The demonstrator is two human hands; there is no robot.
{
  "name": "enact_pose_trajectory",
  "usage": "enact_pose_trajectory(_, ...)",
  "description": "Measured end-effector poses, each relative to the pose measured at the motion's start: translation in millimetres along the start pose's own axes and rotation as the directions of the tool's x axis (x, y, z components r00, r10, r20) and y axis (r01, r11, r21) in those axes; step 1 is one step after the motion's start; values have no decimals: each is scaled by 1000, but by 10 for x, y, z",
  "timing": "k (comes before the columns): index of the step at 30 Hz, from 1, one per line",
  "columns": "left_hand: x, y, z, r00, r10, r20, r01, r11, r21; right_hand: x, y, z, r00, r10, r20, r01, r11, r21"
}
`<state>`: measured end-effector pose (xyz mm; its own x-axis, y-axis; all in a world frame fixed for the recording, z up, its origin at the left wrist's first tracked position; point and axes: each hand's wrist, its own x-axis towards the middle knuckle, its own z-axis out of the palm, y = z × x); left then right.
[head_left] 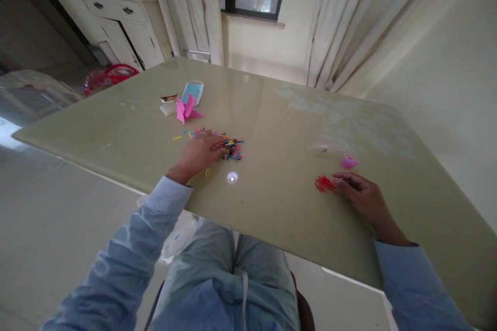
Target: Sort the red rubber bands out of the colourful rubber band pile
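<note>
My left hand (200, 154) rests on the left side of a pile of small multicoloured bands (233, 149), its fingers bent and touching some of them; whether it grips any is too small to tell. At the right, my right hand (359, 191) is closed in a pinch at the edge of a small heap of red bands (324, 183). What lies between its fingertips cannot be made out. Beyond that hand are a pink crumpled piece (349, 161) and a clear plastic bottle or tube (321, 148) lying on its side.
On the glossy table (272, 201) are a pink folded paper (187, 109), a blue mask (193, 93), a small brown wrapper (169, 99) and a white piece (167, 109). A round white spot (232, 178) shows before the pile. A yellow band (207, 172) lies near my left wrist.
</note>
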<state>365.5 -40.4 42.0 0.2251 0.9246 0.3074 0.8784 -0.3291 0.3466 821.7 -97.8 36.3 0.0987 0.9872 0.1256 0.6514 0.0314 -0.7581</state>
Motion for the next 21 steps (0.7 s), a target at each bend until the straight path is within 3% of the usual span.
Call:
enact_pose_trajectory(3,118,98,59,992,96,85,-105,989,103,5,14,-7,1000,13,-6,-13,1000,6)
enact_pose_trajectory(9,238,141,43,979,103,177,-134,975,175,10,7,-7,998,64,6,-64,998,23)
enact_pose_trajectory(18,206,-181,-137,999,-26,-43,30,995,99,6,28,-24,997,71,18,-71,997,11)
enact_pose_trajectory(21,198,-299,-223,996,-63,-57,69,991,111,16,32,-27,998,66,17,-66,998,-2)
